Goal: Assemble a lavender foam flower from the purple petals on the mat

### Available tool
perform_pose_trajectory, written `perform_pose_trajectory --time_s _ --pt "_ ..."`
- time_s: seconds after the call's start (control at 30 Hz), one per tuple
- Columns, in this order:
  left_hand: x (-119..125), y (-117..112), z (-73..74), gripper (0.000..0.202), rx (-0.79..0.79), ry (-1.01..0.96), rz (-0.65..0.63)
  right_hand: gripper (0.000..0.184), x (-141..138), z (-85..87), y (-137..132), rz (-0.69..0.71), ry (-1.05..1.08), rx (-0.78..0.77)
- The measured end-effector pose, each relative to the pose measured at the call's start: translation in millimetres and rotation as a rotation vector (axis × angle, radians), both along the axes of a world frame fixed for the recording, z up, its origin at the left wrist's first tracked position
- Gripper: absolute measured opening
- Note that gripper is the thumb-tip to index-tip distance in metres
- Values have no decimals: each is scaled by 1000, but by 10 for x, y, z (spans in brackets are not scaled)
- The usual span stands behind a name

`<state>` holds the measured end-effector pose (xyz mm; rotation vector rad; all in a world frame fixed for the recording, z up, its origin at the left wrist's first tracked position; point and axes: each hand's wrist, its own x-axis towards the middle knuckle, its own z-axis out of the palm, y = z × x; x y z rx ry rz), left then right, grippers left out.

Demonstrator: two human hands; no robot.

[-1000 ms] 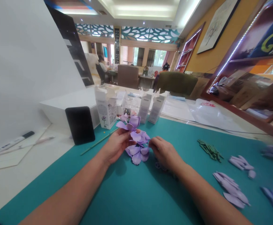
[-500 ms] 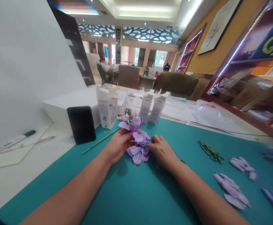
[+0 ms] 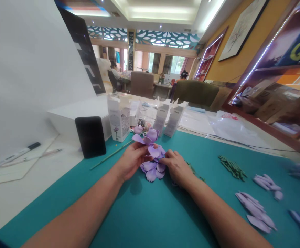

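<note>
Over the teal mat point(image 3: 145, 213), left hand point(image 3: 130, 160) still gripping purple flower point(image 3: 151, 155), right hand point(image 3: 177, 167) fingers now pinching its petals.

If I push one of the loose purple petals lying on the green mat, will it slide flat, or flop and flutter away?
The loose purple petals look thin and flat, so one is probably very light and may skid or lift at a nudge. Those in the flower held by the left hand and right hand curl softly, which suggests floppy sheet. The teal mat looks matte, so some grip is likely.

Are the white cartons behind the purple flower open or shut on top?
Open. The three white cartons stand upright with top flaps sticking up, behind the purple flower.
</note>
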<state>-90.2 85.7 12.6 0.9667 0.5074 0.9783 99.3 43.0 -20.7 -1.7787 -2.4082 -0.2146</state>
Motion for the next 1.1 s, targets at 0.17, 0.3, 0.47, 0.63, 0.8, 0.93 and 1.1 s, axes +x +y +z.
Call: perform_pose_trajectory --time_s 0.17,0.3,0.47,0.63,0.8,0.93,1.1 --pt "-7 10 -24 19 3 7 1 33 65 63 -13 -77 -79 -19" --pt "-13 12 -26 16 6 29 8 32 127 113 -40 -120 -116 -22" --pt "-21 8 -8 14 1 26 12 24 182 192 -113 -145 -143 -50" --pt "-21 8 -2 15 6 27 14 36 303 207 -125 -144 -94 -11" --pt "-19 7 -13 20 15 37 -8 46 363 177 -86 -124 54 182" --pt "-13 -20 3 22 36 72 -60 29 297 262 -108 -108 288 307" --pt "-9 -55 13 24 55 101 -127 18 173 456 -218 -94 494 440"
